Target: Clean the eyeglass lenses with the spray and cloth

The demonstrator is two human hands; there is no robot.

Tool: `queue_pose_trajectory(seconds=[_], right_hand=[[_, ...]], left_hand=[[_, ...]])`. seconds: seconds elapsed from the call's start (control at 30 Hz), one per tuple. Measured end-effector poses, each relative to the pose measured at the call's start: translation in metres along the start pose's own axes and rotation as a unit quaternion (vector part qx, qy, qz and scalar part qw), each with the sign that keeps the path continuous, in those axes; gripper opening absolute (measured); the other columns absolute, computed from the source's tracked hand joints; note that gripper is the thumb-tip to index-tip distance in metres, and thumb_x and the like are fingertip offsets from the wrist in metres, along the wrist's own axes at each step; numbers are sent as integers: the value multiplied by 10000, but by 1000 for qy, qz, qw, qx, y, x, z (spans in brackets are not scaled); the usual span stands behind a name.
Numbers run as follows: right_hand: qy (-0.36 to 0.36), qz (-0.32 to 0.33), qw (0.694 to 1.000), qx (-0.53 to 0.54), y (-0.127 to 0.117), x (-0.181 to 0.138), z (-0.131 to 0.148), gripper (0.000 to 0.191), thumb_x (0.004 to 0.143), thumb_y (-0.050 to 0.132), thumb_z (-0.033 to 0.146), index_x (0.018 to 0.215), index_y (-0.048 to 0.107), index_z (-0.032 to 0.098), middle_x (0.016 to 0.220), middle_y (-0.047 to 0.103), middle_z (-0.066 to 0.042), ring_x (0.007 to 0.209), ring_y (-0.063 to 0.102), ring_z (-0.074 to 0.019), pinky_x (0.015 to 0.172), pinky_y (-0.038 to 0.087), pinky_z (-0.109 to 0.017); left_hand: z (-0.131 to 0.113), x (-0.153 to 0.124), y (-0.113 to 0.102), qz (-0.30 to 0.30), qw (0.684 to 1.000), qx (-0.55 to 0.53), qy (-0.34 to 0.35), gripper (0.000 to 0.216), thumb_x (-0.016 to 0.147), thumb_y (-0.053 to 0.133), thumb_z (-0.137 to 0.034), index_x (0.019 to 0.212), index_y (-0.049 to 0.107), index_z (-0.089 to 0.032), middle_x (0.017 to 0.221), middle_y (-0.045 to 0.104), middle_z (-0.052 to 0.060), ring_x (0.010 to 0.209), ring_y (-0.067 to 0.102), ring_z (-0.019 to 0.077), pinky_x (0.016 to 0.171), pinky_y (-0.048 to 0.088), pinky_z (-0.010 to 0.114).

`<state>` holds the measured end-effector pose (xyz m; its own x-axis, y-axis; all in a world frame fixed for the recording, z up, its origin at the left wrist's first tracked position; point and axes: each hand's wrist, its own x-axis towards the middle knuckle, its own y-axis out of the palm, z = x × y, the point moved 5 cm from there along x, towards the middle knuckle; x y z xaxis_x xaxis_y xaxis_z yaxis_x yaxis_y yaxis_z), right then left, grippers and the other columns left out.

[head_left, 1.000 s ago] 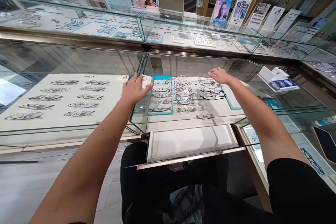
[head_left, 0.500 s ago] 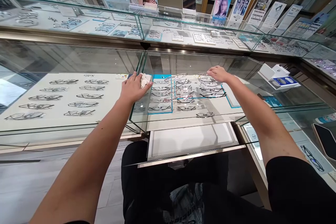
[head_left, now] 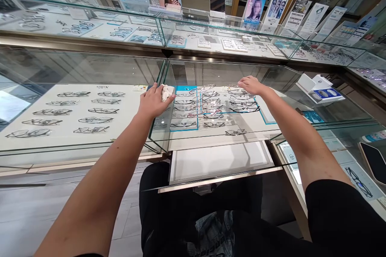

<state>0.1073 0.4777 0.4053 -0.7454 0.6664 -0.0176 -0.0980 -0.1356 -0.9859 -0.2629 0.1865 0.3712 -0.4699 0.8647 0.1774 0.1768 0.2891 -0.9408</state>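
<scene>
My left hand (head_left: 153, 101) is closed on a crumpled white cloth (head_left: 167, 93), with its fingers bent over the glass partition between two display cases. Rows of eyeglasses (head_left: 183, 107) lie to the right of the cloth on a white display surface with blue-edged panels. My right hand (head_left: 251, 85) reaches to the far side of this case, its fingers bent and close together. Its fingertips are at the rearmost eyeglasses (head_left: 231, 86); whether they grip a frame is hidden. More eyeglasses (head_left: 101, 110) stand in rows in the left case.
A pulled-out white drawer (head_left: 220, 164) is just in front of my lap. At the right are an open white box (head_left: 321, 88), a phone (head_left: 374, 162) and a dark pair of glasses (head_left: 358, 182). Behind runs a glass showcase (head_left: 211, 54) with upright advertising cards (head_left: 255, 5) on top.
</scene>
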Motion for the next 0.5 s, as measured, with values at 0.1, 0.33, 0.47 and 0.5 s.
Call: queue_pose_trajectory(seconds=[0.1,0.33,0.47,0.5], right_hand=[[4,-5,1000,2,0,0,0,693,1085,250,562,1319,826,257,1588,681,-97,1534,449,-441,1302,310,-671],[7,-5,1000,4,-1,-2,3,655,1084,276,538,1300,831,268,1568,699,-86,1520,474,-426,1300,327,-647],[10,-16,1000,12,-11,-7,10,644,1091,275,515,1304,828,265,1580,690,-85,1526,478,-427,1298,335,-642],[5,-32,999,21,-16,-10,16,647,1094,273,515,1309,824,252,1591,678,-92,1527,481,-425,1302,336,-628]], left_hand=[[1,0,0,-2,1000,-3,1,1012,986,295,-814,1720,422,-128,1840,287,211,1699,296,406,1346,262,580],[-1,-1,-1,-2,1000,-8,1,1017,981,291,-812,1718,425,-123,1837,297,211,1697,298,415,1343,262,581],[-1,0,-1,-2,1000,-6,0,1013,979,296,-802,1717,422,-119,1838,290,217,1697,298,414,1343,257,580],[0,0,-1,-2,1000,-4,-2,1013,978,295,-800,1717,421,-119,1839,287,217,1699,297,409,1345,255,574]])
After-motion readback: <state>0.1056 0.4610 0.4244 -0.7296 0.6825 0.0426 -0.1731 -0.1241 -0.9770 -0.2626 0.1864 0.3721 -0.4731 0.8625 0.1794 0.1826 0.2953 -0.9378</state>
